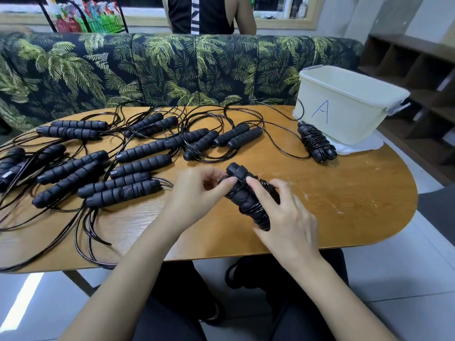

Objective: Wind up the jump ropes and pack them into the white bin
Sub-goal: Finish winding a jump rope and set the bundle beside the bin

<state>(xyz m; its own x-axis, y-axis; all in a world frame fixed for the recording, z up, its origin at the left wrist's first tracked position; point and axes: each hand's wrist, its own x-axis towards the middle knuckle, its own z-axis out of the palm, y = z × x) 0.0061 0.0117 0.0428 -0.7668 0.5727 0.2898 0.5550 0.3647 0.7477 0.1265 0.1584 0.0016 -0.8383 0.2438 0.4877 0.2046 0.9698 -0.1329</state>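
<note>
Currently grips rope (247, 200) with left hand (194, 195) and right hand (290, 217), fingers (219, 188) curled round it; long axis away-left to near-right, bin (349, 107) beyond right hand.

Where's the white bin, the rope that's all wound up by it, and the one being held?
white bin (352, 116): head view, front wall beside the blue A.
wound rope (316, 142): head view, middle of its bundle.
held rope (243, 197): head view, middle of its foam handle.
</note>
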